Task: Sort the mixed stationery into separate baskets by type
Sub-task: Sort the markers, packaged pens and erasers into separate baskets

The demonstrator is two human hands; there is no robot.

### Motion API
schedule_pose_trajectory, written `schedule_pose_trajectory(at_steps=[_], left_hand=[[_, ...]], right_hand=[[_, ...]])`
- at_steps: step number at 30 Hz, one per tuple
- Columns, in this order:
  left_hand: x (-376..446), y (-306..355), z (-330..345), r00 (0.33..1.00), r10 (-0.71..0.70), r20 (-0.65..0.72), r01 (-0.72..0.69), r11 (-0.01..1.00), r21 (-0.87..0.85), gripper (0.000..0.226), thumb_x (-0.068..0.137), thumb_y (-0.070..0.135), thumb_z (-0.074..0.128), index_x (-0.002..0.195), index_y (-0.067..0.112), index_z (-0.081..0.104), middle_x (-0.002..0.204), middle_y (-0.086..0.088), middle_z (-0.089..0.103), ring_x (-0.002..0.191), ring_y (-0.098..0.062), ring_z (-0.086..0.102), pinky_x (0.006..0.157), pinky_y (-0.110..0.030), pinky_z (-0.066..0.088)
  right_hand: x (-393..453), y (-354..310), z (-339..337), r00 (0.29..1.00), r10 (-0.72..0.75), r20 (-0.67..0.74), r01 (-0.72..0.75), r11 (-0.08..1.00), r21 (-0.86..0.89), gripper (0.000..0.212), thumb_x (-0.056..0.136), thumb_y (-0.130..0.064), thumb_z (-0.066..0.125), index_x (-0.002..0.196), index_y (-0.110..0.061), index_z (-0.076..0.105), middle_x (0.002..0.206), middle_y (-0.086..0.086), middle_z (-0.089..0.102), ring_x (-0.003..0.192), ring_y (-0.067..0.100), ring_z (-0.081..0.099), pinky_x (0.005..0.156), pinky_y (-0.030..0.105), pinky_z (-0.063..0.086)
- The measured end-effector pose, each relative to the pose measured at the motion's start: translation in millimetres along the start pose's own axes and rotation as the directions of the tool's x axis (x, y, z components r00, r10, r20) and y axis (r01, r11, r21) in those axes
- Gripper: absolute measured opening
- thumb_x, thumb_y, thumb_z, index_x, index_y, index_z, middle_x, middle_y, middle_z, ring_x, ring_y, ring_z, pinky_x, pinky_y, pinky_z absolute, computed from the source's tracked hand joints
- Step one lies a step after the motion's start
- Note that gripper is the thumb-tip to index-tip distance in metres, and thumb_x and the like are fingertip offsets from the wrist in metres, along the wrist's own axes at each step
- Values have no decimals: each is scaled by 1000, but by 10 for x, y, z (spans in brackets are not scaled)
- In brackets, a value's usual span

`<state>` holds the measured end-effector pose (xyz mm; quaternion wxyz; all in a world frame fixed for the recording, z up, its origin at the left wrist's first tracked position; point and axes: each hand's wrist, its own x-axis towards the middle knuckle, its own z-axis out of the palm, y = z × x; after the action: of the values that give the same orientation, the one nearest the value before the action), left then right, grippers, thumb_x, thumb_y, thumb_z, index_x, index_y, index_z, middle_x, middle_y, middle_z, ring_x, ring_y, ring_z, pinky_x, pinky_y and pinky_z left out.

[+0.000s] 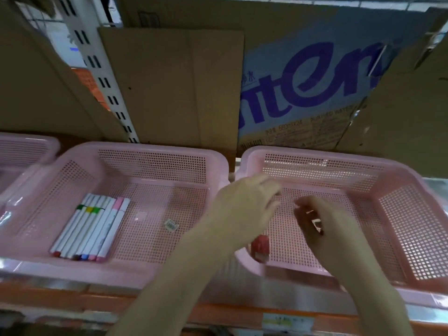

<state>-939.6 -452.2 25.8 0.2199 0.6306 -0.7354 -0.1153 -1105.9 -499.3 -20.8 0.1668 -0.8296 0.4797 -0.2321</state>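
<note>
Right hand: your right hand (322, 224) hangs over the floor of the right pink perforated plastic basket (397, 214), fingers curled round something small and dark with a shiny patch; it is too blurred to name.
Left hand: your left hand (244, 202) reaches across the near left corner of the same basket, fingers stretched toward 1 o'clock and loosely spread; motion blur hides whether they hold anything, so I cannot tell.
Small red item: a small red and white object (260, 246) lies in that basket's near left corner, at 7 o'clock from your right hand; its type is unclear.
Markers: a row of white-barrelled marker pens with coloured caps (89, 229) lies side by side in the left part of the middle pink perforated plastic basket (169, 170), at 9 o'clock from your left hand.
Label: a small white sticker (171, 225) lies on that basket's floor, between markers and left forearm.
Third basket: another pink basket's corner (24, 146) shows at far 9 o'clock.
Backdrop: brown cardboard sheets (174, 86) stand at 12 o'clock, one printed with large blue letters (312, 81).
</note>
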Motion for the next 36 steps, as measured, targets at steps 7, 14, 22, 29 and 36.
schedule_pose_trajectory(at_steps=[7,14,22,29,36], left_hand=[[-1454,-1048,-518,882,-126,-454,184,979,85,29,88,31,46,98,15,67,88,3,63,76,-9,54,68,-25,48],[-3003,-2267,-1364,856,-236,-459,342,926,162,34,85,31,46,96,9,69,89,-4,67,77,-27,63,72,-33,52],[-4233,-3301,-2100,819,-299,-490,421,893,158,32,86,31,45,93,10,67,86,-1,66,75,-22,60,68,-30,48],[-4564,-4005,-2433,799,-356,-485,448,890,85,32,86,31,47,92,9,69,89,-2,66,79,-24,58,71,-33,48],[-4811,-4765,-3012,792,-388,-472,500,855,136,36,84,31,45,94,9,70,89,-2,68,80,-23,61,70,-32,48]], right_hand=[[-429,-897,416,961,39,-274,-40,999,3,40,84,-38,45,99,-8,68,94,9,65,84,26,57,70,24,34],[-852,-2382,1265,951,57,-305,-61,998,-5,41,84,-37,41,99,-7,66,99,10,64,78,32,61,72,34,44],[-905,-3945,2206,980,-117,-161,115,993,-21,25,83,-15,59,102,-1,65,94,11,64,84,29,61,78,27,44],[-591,-4765,2674,992,-116,-50,117,993,23,27,85,-9,65,112,-7,64,109,7,63,100,22,54,81,11,25],[-75,-5675,3367,976,-218,-14,218,973,81,24,91,-18,59,113,-10,64,108,4,63,103,24,56,81,18,29]])
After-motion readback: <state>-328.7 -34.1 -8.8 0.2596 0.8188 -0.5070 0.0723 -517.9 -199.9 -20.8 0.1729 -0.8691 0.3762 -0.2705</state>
